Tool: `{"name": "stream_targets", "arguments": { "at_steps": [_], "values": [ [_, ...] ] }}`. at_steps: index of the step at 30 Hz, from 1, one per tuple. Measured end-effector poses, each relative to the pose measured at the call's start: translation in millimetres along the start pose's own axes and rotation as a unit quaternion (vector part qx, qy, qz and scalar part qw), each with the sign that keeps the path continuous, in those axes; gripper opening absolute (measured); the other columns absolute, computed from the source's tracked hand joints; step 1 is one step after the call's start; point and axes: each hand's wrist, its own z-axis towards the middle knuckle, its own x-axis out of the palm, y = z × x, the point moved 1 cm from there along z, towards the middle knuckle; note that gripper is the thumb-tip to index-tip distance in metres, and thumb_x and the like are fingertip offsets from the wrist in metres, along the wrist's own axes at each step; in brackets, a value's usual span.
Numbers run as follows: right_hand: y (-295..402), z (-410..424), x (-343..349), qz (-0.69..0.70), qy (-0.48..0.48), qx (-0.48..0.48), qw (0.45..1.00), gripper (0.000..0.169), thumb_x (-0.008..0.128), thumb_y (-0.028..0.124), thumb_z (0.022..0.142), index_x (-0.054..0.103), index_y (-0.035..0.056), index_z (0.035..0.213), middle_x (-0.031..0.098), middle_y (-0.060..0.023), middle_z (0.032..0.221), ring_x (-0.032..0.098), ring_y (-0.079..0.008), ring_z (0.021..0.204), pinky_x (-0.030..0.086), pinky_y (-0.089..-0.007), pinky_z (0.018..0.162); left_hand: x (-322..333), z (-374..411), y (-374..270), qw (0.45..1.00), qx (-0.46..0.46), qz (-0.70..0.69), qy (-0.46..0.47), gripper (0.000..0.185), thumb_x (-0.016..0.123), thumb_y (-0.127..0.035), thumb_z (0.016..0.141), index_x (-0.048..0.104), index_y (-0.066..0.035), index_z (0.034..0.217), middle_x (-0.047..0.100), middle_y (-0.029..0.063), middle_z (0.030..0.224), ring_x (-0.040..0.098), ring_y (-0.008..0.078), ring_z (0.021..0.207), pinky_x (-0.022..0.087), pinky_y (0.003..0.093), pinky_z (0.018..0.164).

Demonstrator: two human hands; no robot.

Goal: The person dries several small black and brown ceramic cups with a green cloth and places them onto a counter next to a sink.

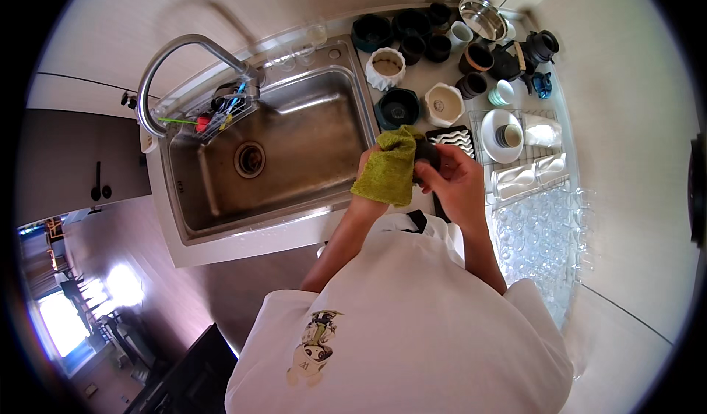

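A green cloth drapes over my left hand, hiding most of its fingers. The cloth touches a small dark round vessel, held between my two hands. My right hand grips the vessel from the right, thumb in front and fingers curled behind. Just beyond my hands stand a dark green faceted pot, a cream faceted pot and a black tray of white wavy pieces.
Left of my hands is a steel sink with a curved faucet and a wire basket. Dark cups, a black teapot and a steel bowl crowd the back. Rightward are a wire rack and many clear glasses.
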Motion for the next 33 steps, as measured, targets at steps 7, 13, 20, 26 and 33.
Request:
{"name": "stream_targets", "arguments": {
  "at_steps": [7,13,20,26,33],
  "values": [
    [-26,16,9,0.357,-0.015,0.150,0.922,0.019,0.065,0.013,0.085,0.060,0.0007,0.099,0.064,-0.0061,0.087,0.060,-0.0120,0.060,0.047,-0.0221,0.049,1,6,8,0.995,0.046,0.032,-0.082,0.030,0.058,-0.014,0.088,0.055,-0.001,0.114,0.061,0.0056,0.103,0.060,0.0133,0.087,0.051,0.0265,0.075],
    [-14,13,3,0.071,0.124,0.144,0.979,0.025,0.070,0.009,0.077,0.055,-0.0012,0.095,0.063,-0.0070,0.075,0.058,-0.0097,0.058,0.046,-0.0222,0.048,-16,8,4,0.999,-0.008,-0.024,0.022,0.027,0.059,-0.014,0.086,0.058,-0.001,0.110,0.063,0.0065,0.099,0.061,0.0132,0.084,0.051,0.0266,0.072],
    [-19,15,5,0.180,0.049,0.147,0.971,0.031,0.063,0.010,0.085,0.054,-0.0065,0.110,0.065,-0.0131,0.090,0.066,-0.0168,0.073,0.059,-0.0280,0.061,-14,11,5,0.995,-0.089,-0.019,-0.027,0.034,0.067,-0.014,0.081,0.057,0.000,0.110,0.063,0.0061,0.099,0.061,0.0127,0.086,0.050,0.0265,0.075],
    [-33,16,2,0.261,0.084,0.143,0.951,0.029,0.055,0.016,0.091,0.054,-0.0049,0.112,0.063,-0.0092,0.094,0.065,-0.0161,0.079,0.058,-0.0278,0.061,-8,14,4,0.976,0.089,0.197,0.007,0.030,0.065,-0.012,0.081,0.058,-0.002,0.108,0.063,0.0042,0.096,0.059,0.0105,0.085,0.048,0.0245,0.074],
    [-27,3,3,0.171,0.156,0.108,0.967,0.040,0.055,0.013,0.091,0.044,-0.0050,0.125,0.060,-0.0111,0.102,0.065,-0.0182,0.082,0.057,-0.0289,0.063,-11,9,-12,0.982,-0.021,0.184,-0.024,0.025,0.063,-0.011,0.081,0.059,-0.002,0.104,0.064,0.0059,0.095,0.060,0.0111,0.081,0.049,0.0250,0.070]
  ]
}}
